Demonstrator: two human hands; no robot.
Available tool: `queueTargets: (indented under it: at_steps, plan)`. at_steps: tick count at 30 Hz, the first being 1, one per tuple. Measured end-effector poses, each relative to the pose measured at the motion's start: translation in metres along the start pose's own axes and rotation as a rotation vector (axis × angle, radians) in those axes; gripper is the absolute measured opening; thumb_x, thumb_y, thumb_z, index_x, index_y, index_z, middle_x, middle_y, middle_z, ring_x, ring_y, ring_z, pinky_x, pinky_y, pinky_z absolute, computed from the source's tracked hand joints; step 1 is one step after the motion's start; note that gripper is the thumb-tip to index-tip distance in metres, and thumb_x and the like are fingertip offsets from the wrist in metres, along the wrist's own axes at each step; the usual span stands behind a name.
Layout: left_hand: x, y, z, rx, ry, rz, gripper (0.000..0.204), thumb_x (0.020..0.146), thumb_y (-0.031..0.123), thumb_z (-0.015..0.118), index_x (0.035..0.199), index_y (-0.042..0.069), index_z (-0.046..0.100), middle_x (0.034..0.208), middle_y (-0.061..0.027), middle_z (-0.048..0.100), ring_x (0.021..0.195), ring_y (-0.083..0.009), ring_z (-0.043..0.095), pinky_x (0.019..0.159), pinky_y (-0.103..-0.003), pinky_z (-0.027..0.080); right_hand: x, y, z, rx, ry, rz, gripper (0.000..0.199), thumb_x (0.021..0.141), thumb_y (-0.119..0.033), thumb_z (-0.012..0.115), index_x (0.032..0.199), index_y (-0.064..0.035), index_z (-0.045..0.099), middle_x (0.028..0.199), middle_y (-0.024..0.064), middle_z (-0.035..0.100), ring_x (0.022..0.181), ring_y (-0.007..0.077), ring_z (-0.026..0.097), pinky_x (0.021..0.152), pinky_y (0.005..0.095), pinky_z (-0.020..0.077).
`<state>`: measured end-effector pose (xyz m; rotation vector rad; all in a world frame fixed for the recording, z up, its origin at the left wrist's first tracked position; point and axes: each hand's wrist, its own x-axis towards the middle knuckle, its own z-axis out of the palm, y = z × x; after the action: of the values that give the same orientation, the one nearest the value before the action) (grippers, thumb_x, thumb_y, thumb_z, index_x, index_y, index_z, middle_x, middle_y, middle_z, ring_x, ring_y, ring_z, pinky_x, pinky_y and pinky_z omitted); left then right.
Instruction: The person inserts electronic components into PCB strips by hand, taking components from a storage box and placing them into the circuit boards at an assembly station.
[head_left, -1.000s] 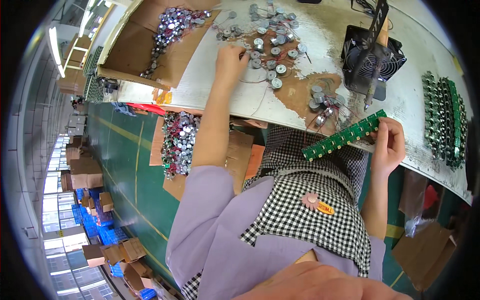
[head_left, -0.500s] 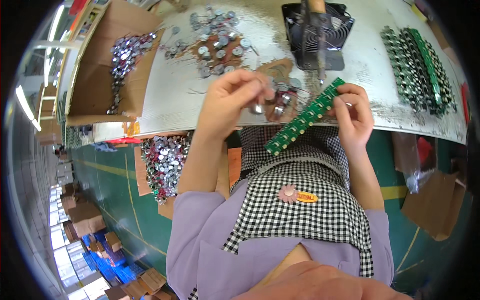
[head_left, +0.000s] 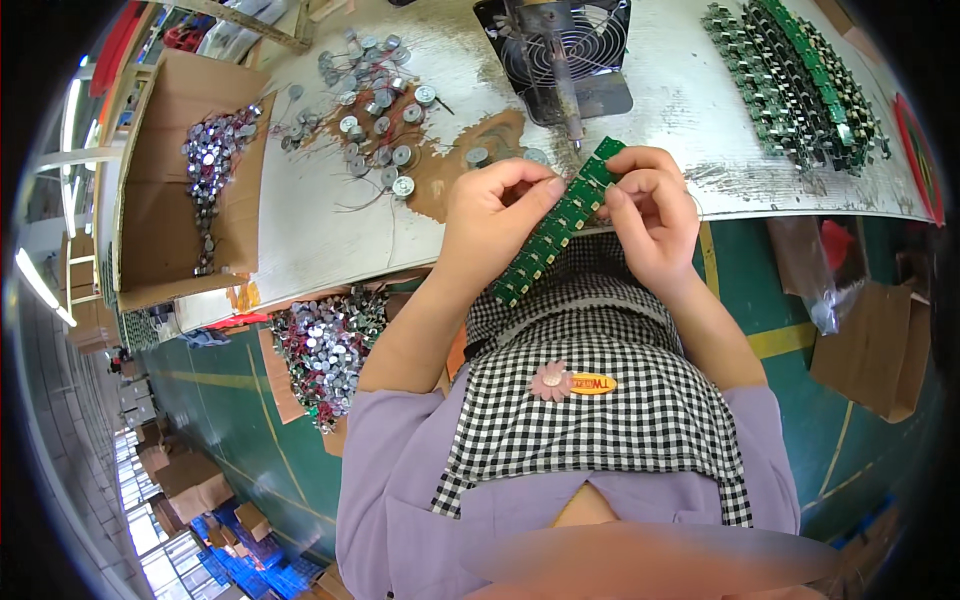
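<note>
A long green circuit board strip (head_left: pixel 562 222) slants in front of me across the table's near edge, its upper end toward the soldering iron. My right hand (head_left: pixel 655 208) is closed on that upper end, with thumb and fingers along its right side. My left hand (head_left: pixel 497 212) is closed in a pinch against the board's left edge; what it pinches is hidden. The soldering iron (head_left: pixel 562 85) points down, its tip just above the board's top end. Small round silver motors (head_left: pixel 478 157) with thin wires lie beyond my left hand.
A black fan (head_left: pixel 590 45) stands behind the iron. Stacked board strips (head_left: pixel 790 90) lie at the right. An open cardboard box (head_left: pixel 160 160) at the left holds motors, and another heap of motors (head_left: pixel 325 345) sits below the table edge. More loose motors (head_left: pixel 380 100) lie between.
My left hand has come right and down against the board strip; before, it was apart from it, over the motors. The board has tilted slightly steeper. The whole view has shifted.
</note>
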<state>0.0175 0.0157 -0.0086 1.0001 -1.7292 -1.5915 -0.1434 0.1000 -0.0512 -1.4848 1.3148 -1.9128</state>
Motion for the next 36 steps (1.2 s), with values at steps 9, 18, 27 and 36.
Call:
queueTargets:
  at_steps: [9, 18, 27, 36]
  plan:
    - [0.011, 0.009, 0.011, 0.139, 0.007, 0.097, 0.011, 0.080, 0.005, 0.065, 0.080, -0.004, 0.059, 0.072, -0.0040, 0.062, 0.064, -0.0066, 0.056, 0.058, -0.022, 0.045, 0.006, -0.008, 0.005, -0.027, -0.016, -0.029, 0.008, 0.079, 0.008, 0.061, 0.080, 0.0040, 0.055, 0.099, 0.0150, 0.056, 0.070, 0.0119, 0.059, 0.058, 0.0211, 0.0510]
    - [0.019, 0.011, 0.016, 0.015, 0.067, 0.172, 0.010, 0.079, 0.005, 0.064, 0.077, -0.003, 0.059, 0.068, 0.0020, 0.057, 0.062, -0.0019, 0.049, 0.053, -0.020, 0.040, 0.026, -0.012, 0.009, -0.194, 0.007, -0.129, 0.010, 0.076, 0.007, 0.063, 0.080, 0.0027, 0.055, 0.096, 0.0134, 0.057, 0.070, 0.0124, 0.057, 0.051, 0.0213, 0.0487]
    - [0.012, 0.006, 0.010, 0.124, -0.020, 0.040, 0.005, 0.082, 0.004, 0.064, 0.082, -0.001, 0.061, 0.079, -0.0005, 0.062, 0.072, -0.0043, 0.056, 0.065, -0.020, 0.045, 0.006, -0.009, 0.004, 0.052, 0.000, 0.025, 0.008, 0.082, 0.005, 0.058, 0.083, 0.0030, 0.050, 0.099, 0.0150, 0.056, 0.069, 0.0100, 0.058, 0.059, 0.0210, 0.0490]
    - [0.019, 0.003, 0.010, 0.102, -0.074, 0.071, 0.006, 0.077, 0.000, 0.067, 0.078, 0.000, 0.060, 0.076, 0.0008, 0.060, 0.069, -0.0043, 0.054, 0.063, -0.019, 0.044, 0.010, -0.010, 0.008, -0.109, 0.026, -0.042, 0.010, 0.078, 0.010, 0.060, 0.080, 0.0028, 0.054, 0.091, 0.0137, 0.059, 0.067, 0.0139, 0.059, 0.054, 0.0228, 0.0497]
